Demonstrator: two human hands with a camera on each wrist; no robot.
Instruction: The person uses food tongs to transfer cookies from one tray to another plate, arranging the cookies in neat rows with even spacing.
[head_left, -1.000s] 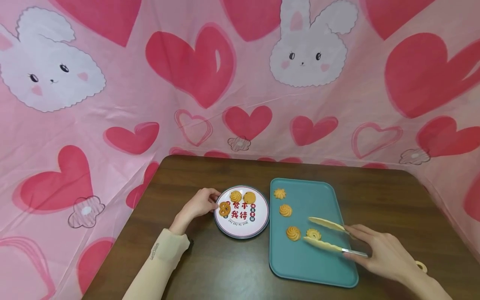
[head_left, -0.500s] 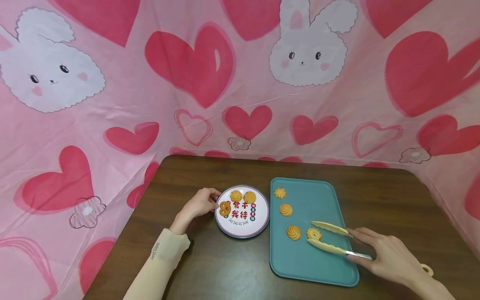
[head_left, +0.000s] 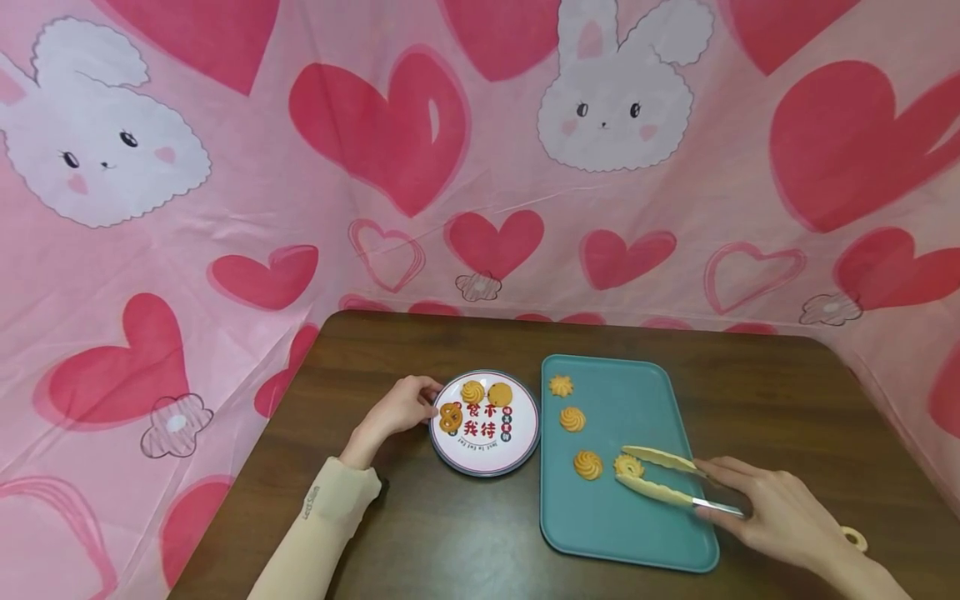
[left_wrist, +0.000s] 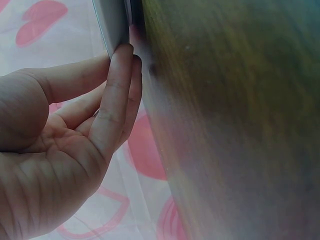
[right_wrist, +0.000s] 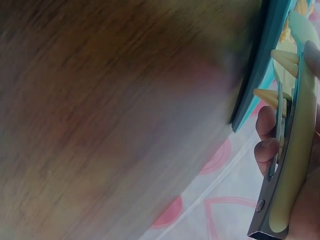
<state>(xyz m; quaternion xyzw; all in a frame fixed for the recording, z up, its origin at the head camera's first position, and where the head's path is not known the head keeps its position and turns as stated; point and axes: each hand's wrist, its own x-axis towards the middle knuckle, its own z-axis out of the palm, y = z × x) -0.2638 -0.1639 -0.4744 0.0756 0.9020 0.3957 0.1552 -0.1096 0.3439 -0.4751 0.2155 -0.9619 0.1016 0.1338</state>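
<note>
At the left rim of a round white plate (head_left: 480, 457), my left hand (head_left: 397, 408) pinches the edge. In the left wrist view the thumb and fingertips meet at the plate (left_wrist: 114, 27). On the plate lie a pretzel-shaped cookie (head_left: 450, 417), a swirl cookie (head_left: 472, 392) and a round flat cookie (head_left: 499, 395). My right hand (head_left: 780, 510) grips cream-tipped tongs (head_left: 660, 492) over the teal tray (head_left: 600, 529). A flower-shaped ring cookie (head_left: 627, 467) lies on the tray between the tong tips; whether both tips touch it, I cannot tell.
Left of the tongs, a large swirl cookie (head_left: 588, 465), a smaller swirl cookie (head_left: 572, 419) and a star-shaped cookie (head_left: 561, 385) rest on the tray. Plate and tray stand side by side on a dark wooden table (head_left: 427, 533). A pink heart-patterned cloth (head_left: 510, 183) hangs behind.
The tongs have shifted slightly to the right, and their tips have drawn closer together on either side of the ring cookie. My left hand and the plate have stayed in place.
</note>
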